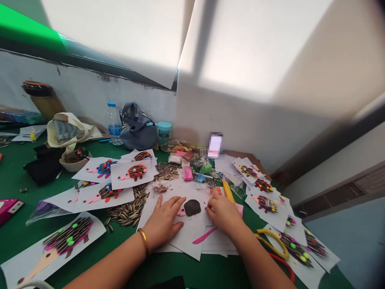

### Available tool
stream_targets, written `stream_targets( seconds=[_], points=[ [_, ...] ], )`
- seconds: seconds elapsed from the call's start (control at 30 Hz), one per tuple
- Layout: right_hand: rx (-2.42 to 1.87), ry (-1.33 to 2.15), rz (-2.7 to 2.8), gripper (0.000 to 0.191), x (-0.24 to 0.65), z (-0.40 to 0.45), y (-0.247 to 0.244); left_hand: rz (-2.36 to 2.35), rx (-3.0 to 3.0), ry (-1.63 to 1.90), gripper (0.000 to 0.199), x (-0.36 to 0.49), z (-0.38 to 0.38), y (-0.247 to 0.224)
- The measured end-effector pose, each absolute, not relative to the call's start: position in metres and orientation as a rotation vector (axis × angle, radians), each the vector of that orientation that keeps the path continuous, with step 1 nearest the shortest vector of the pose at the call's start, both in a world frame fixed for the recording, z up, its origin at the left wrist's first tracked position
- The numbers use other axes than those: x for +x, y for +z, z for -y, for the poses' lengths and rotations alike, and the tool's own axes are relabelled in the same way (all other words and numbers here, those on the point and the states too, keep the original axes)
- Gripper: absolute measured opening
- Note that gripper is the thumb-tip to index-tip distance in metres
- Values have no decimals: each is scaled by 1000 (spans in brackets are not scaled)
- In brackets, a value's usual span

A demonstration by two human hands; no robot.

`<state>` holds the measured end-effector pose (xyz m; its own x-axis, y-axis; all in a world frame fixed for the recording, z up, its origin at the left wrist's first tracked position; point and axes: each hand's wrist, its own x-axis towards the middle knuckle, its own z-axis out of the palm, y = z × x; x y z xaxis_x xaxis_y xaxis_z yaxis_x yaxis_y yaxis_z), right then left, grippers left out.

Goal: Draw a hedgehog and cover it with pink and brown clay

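My left hand [166, 220] lies with its fingers spread on a white sheet [183, 241], left of a hedgehog shape with a dark clay body [192, 207] and a pink clay head [181, 212]. To the right of the shape is my right hand [221, 210], its fingers drawn together near the paper; whatever may be between them is too small to make out. A pink plastic knife [204, 236] lies on the sheets just below my right hand.
Sunflower seeds [129, 206] are heaped at the left. Finished hedgehog pictures [132, 173] lie on both sides of the green table. Clay packets [188, 173], a phone [214, 145], a bottle [114, 126] and a bag [138, 134] stand behind. Yellow-handled scissors [275, 241] lie at the right.
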<state>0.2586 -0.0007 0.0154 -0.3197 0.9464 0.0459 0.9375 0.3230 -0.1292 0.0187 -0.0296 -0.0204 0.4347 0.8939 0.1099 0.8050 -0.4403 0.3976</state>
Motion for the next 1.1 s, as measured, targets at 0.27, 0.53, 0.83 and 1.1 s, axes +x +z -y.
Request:
stream_targets(
  seconds=[0.27,0.53,0.83,1.1],
  points=[
    [-1436,123,2449,27,266,8,-8,-1458,2419,463,67,19,30,-23],
    [-1490,15,2580,37,259,17,-8,-1460,2441,447,66,19,29,-25],
    [-1444,95,2430,36,261,11,-11,-1464,2419,431,67,19,29,-24],
    [-1503,-4,2506,31,254,14,-10,-1459,2410,436,69,19,29,-23]
  ],
)
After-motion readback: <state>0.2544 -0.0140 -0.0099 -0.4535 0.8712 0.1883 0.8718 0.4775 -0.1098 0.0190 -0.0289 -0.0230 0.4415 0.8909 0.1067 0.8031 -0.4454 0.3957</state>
